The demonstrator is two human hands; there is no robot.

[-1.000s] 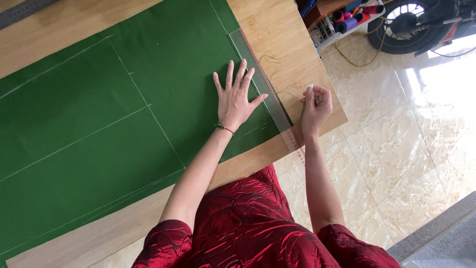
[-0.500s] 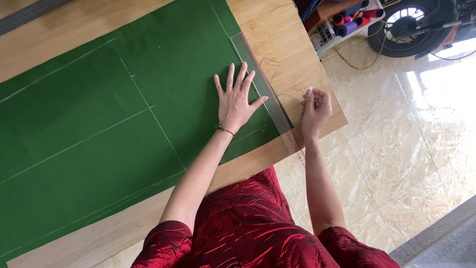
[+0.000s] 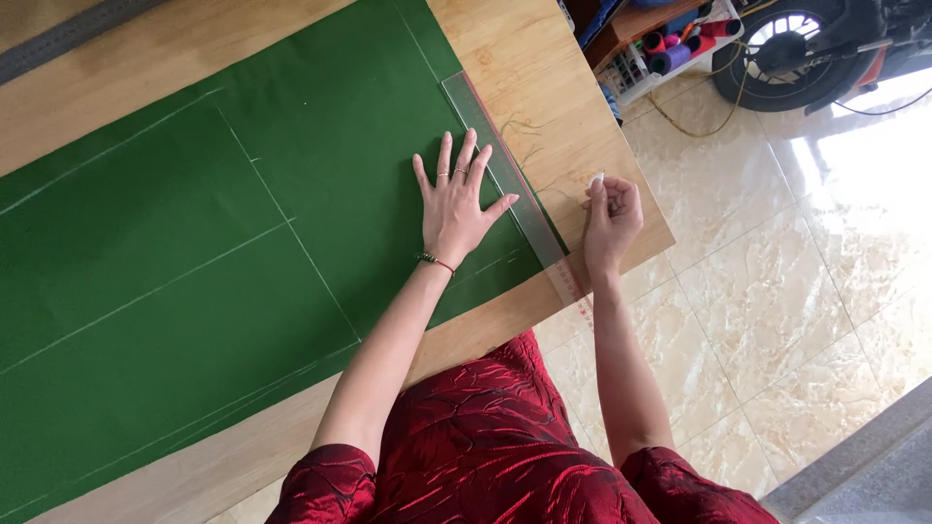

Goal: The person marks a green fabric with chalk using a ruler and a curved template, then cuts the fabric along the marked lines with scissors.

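Note:
A large green cloth [image 3: 194, 252] marked with pale chalk lines lies spread on a wooden table [image 3: 553, 78]. A long clear ruler [image 3: 500, 170] runs along the cloth's right edge. My left hand [image 3: 456, 204] rests flat on the cloth with fingers spread, its thumb touching the ruler. My right hand [image 3: 607, 218] hovers over the table's corner just right of the ruler, pinching a small white piece of chalk [image 3: 596, 180] between thumb and fingers.
The table's right edge and near corner [image 3: 660, 238] drop to a glossy tiled floor [image 3: 796, 281]. A rack with thread spools [image 3: 670, 49] and a wheel [image 3: 796, 49] stand at the top right. A grey strip [image 3: 68, 34] lies at the table's far left.
Both hands stay almost where they were; the right hand with the chalk has shifted very slightly. The view has drifted a little.

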